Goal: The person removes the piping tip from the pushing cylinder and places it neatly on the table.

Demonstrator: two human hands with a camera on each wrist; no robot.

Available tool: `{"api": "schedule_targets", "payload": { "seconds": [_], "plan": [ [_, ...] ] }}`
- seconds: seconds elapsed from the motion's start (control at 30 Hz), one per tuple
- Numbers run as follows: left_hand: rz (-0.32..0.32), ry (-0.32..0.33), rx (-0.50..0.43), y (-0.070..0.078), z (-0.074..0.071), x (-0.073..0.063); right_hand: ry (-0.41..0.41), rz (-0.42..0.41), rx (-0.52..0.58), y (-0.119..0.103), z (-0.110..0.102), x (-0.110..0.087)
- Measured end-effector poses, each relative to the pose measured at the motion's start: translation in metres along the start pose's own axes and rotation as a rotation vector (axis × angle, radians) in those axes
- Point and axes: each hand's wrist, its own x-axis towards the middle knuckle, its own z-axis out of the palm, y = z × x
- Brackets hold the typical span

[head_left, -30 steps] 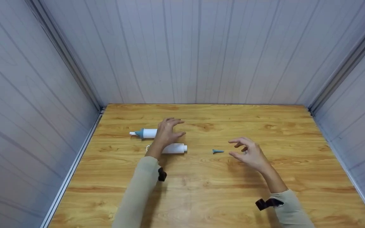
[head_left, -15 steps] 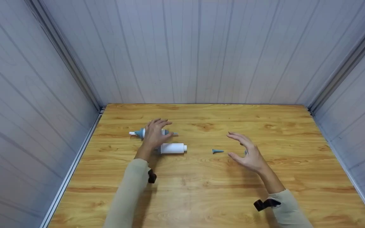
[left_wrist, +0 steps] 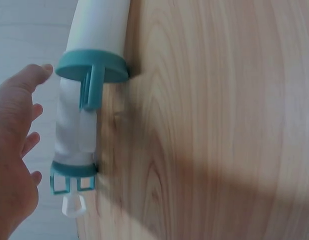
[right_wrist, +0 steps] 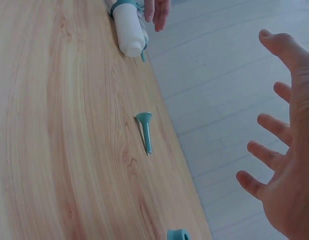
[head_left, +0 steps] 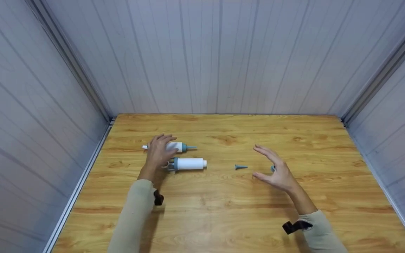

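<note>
Two white syringes with teal fittings lie side by side on the wooden table, left of centre in the head view. The farther syringe [head_left: 177, 147] has a teal collar and slender nozzle at its right end. A bare white neck ends the nearer syringe [head_left: 190, 163]; its teal flange [left_wrist: 93, 65] shows in the left wrist view. My left hand [head_left: 158, 154] hovers over the farther one's handle end, fingers loosely spread, holding nothing. Spread wide and bare, my right hand [head_left: 279, 172] is beside a small teal nozzle [head_left: 241, 167]. A teal ring-shaped piece [right_wrist: 178, 234] is partly hidden behind that hand.
Pale panel walls [head_left: 202, 56] enclose the wooden table [head_left: 223, 218] at the back and both sides. Metal rails [head_left: 79, 189] run along its side edges. Each wrist wears a black camera mount [head_left: 296, 226].
My left hand has moved left along the syringes, uncovering the farther one's nozzle and the nearer one's flange. My right fingers have spread wider, and the teal ring has come into sight.
</note>
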Motion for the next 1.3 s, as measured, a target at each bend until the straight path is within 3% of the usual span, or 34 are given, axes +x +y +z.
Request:
{"api": "schedule_targets", "payload": {
  "seconds": [0.3,0.63,0.83,1.3],
  "plan": [
    [-0.042,0.008,0.000,-0.013,-0.004,-0.004,0.040,0.005,0.001,0.002,-0.001,-0.004],
    [-0.091,0.003,-0.035,-0.026,-0.005,-0.009,0.087,0.028,0.277,0.002,-0.002,-0.002],
    [-0.126,-0.002,-0.035,-0.028,-0.006,-0.014,0.098,0.020,0.374,0.007,-0.001,-0.003],
    [-0.167,-0.021,0.027,-0.034,-0.007,-0.015,0.088,0.024,0.424,0.010,0.000,-0.003]
  ]
}}
